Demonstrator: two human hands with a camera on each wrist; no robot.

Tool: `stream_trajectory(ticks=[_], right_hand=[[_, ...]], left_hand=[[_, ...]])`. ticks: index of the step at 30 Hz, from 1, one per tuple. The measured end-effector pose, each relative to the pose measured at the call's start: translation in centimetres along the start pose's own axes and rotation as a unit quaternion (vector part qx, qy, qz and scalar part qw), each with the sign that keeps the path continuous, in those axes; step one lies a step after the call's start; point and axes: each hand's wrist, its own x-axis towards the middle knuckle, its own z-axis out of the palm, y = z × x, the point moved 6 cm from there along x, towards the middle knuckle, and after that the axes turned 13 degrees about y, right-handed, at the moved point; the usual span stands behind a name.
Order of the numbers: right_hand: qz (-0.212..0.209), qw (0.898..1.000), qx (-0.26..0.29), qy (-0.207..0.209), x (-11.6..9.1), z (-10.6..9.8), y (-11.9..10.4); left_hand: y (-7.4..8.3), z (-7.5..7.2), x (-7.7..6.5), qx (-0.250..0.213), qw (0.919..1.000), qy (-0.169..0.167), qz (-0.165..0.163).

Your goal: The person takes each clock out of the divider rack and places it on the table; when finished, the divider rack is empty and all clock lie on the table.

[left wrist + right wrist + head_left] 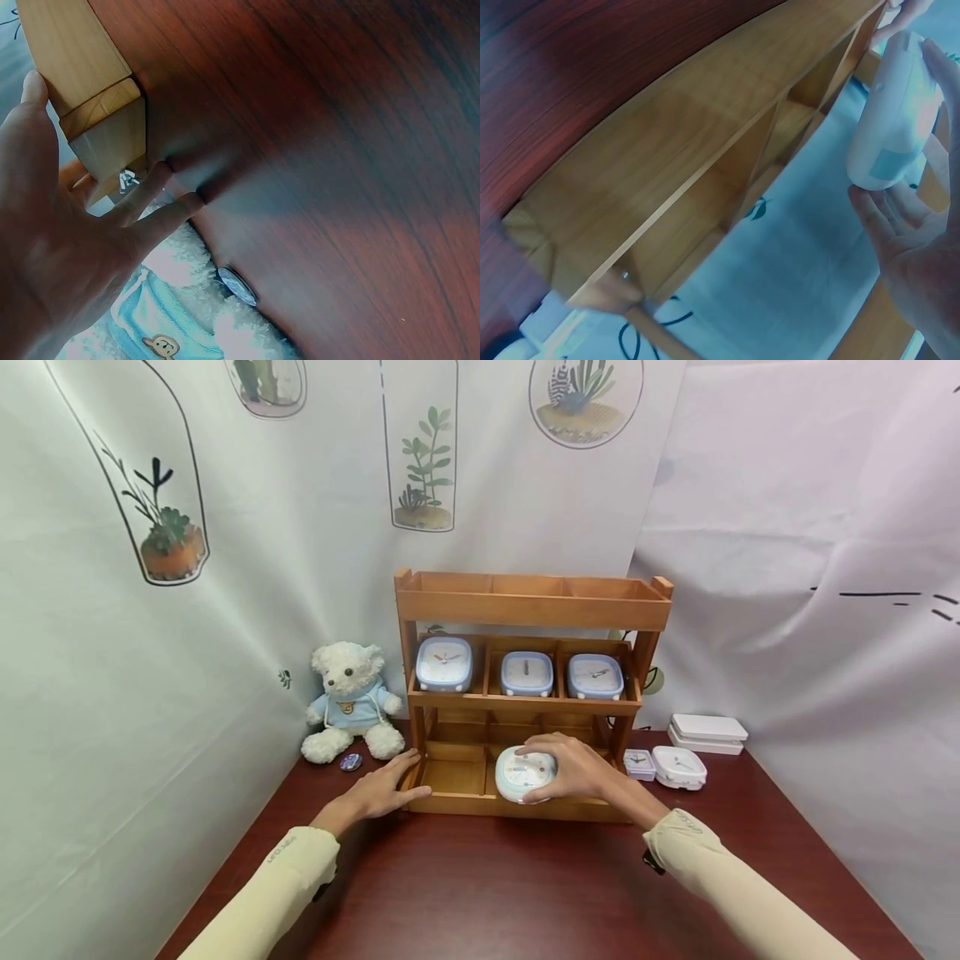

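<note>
In the head view my right hand [570, 768] grips a white alarm clock [517, 783] with a pale green rim by its sides. The clock is in front of the lowest tier's middle compartment. In the right wrist view, the right hand [922, 247] has thumb and fingers around the clock [892, 112], above the wooden shelf [667, 150]. My left hand [382, 787] rests against the left front corner of the wooden shelf [532, 608], fingers spread. The left wrist view shows the left hand [82, 240] with its thumb and fingers on either side of that corner.
Blue-rimmed clocks [444, 664] stand in the shelf's middle tier. A white teddy bear [348, 672] in blue sits left of it, by a small round tin [350, 762]. To the right are a small square clock [639, 764], a white clock [679, 768] and white boxes [707, 732].
</note>
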Motion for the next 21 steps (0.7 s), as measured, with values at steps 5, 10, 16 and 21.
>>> stream_trajectory(ticks=[5, 10, 16, 21], right_hand=[[-0.001, 1.0, -0.007, 0.015, -1.3, -1.6, 0.8], [-0.001, 1.0, -0.013, 0.025, -2.7, -3.3, 2.0], [0.024, 0.999, -0.025, 0.025, -4.6, -5.8, 4.0], [0.024, 0.998, -0.043, 0.039, -5.9, -8.0, 5.4]], left_hand=[[0.1, 0.2, 0.1, -0.002, 1.0, -0.002, 0.0], [0.1, 0.2, 0.0, -0.002, 1.0, -0.002, 0.002], [0.3, 0.0, 0.0, -0.002, 1.0, 0.003, 0.004], [0.1, 0.0, 0.0, -0.004, 1.0, 0.003, 0.008]])
